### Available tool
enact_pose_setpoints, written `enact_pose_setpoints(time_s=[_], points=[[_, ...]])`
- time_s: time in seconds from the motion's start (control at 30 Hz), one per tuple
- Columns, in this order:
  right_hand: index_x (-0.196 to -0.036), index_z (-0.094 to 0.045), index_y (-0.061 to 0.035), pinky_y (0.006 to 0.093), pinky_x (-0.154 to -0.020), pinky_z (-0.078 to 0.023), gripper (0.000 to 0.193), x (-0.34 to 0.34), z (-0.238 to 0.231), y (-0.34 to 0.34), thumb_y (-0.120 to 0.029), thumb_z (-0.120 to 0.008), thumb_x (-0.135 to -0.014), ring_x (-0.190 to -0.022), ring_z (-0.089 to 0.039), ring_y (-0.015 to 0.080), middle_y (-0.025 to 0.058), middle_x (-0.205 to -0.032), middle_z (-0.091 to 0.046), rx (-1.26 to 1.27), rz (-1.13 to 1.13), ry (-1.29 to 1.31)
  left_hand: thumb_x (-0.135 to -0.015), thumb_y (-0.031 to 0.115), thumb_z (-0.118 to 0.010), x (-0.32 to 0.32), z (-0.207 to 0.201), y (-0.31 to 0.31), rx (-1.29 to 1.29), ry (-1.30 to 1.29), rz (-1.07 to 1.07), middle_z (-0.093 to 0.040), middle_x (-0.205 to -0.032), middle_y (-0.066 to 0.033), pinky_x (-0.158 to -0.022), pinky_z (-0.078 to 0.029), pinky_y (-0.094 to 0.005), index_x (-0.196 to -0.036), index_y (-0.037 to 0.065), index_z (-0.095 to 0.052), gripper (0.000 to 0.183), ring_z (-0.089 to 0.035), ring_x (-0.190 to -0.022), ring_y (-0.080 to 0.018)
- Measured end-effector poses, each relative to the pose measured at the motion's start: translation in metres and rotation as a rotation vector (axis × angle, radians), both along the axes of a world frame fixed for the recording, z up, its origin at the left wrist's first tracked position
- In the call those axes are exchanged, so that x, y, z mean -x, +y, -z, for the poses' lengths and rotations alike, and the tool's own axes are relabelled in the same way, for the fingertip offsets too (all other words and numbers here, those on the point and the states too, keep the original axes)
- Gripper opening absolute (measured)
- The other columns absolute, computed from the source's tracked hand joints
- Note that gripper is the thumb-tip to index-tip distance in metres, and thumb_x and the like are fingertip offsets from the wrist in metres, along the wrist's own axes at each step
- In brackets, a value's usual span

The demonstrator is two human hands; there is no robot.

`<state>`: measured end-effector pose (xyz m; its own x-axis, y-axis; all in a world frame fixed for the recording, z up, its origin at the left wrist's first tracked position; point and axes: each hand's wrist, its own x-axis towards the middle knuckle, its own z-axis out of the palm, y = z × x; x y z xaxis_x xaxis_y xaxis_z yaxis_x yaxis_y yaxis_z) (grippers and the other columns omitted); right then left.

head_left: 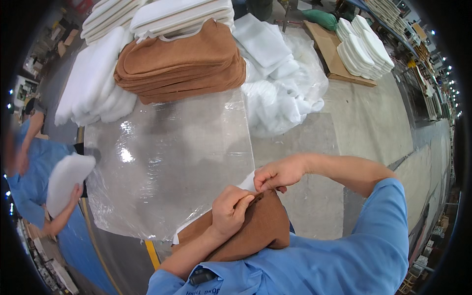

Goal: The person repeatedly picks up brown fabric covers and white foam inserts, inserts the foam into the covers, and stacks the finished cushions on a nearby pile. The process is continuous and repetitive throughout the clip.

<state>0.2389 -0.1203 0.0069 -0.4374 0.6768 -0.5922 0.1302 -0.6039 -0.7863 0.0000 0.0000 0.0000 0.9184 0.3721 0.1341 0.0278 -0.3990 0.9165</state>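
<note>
A brown fabric cover [268, 223] is bunched against my front, above the near edge of the table. My left hand [230, 211] is closed on its upper edge, thumb and fingers pinched together. Just to the right, my right hand [280, 173] pinches the same edge near the cover's top corner. The two hands are close together but apart. A strip of white material [248, 182] shows behind the cover, between the hands and the plastic sheet. The inside of the cover is hidden from me.
Clear plastic sheeting [172, 147] covers the table's left part. At the back stand a brown cover stack [182, 64], white padding piles [93, 73] and crumpled white wadding [280, 98]. White pads [361, 49] rest on cardboard at far right. A co-worker [44, 172] holds a white pad at left.
</note>
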Motion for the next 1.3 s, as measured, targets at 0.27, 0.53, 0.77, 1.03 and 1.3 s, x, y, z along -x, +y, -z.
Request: enact_pose_setpoints(time_s=[0.27,0.53,0.77,1.03,1.3], points=[[-0.118,-0.063,-0.0068,0.0297,-0.07,-0.054,0.015,0.054,-0.014,-0.053,-0.017,-0.053,-0.112,-0.082,-0.061,0.0128,0.0016,-0.105,-0.062,-0.148,0.642,-0.125,-0.095,0.01,-0.076,0.018,0.004,-0.019,-0.117,-0.076,-0.009,-0.068,-0.092,-0.0136,-0.074,-0.054,-0.0372,-0.101,0.003,-0.072,0.01,-0.066,-0.08,-0.0277],[-0.116,-0.066,-0.0069,0.0276,-0.07,-0.053,0.014,0.077,0.012,-0.081,-0.017,-0.065,-0.107,-0.076,-0.061,0.0094,0.0003,-0.097,-0.066,-0.001,1.149,0.174,-0.106,0.03,-0.068,-0.015,0.016,0.015,0.865,0.528,0.27,-0.072,-0.105,-0.0022,-0.082,-0.053,-0.0273,-0.115,-0.003,-0.072,0.034,-0.065,-0.093,-0.0092],[-0.11,-0.067,-0.0072,0.0371,-0.078,-0.063,0.017,0.048,0.035,-0.089,-0.017,-0.076,-0.099,-0.077,-0.07,0.0156,0.003,-0.092,-0.069,0.276,1.002,0.449,-0.105,0.029,-0.068,-0.051,0.027,0.014,0.669,0.724,0.399,-0.073,-0.099,-0.0023,-0.076,-0.052,-0.0303,-0.112,-0.001,-0.074,0.031,-0.064,-0.086,-0.0108],[-0.093,-0.056,-0.0071,0.0412,-0.074,-0.065,0.021,0.009,0.064,-0.048,-0.009,-0.077,-0.091,-0.072,-0.069,0.0179,0.0052,-0.084,-0.066,0.375,0.671,0.405,-0.1,0.013,-0.065,-0.052,0.043,-0.012,0.132,0.382,0.115,-0.068,-0.089,-0.0163,-0.071,-0.049,-0.0388,-0.094,-0.001,-0.069,0.016,-0.064,-0.08,-0.029],[-0.09,-0.054,-0.0062,0.0365,-0.061,-0.057,0.024,0.008,0.06,-0.001,-0.01,-0.077,-0.085,-0.067,-0.064,0.0148,0.0044,-0.077,-0.061,0.165,0.522,-0.066,-0.093,0.003,-0.07,-0.061,0.046,-0.001,-0.095,0.224,0.003,-0.06,-0.084,-0.0166,-0.066,-0.047,-0.045,-0.092,0.001,-0.067,0.003,-0.06,-0.075,-0.0366]])
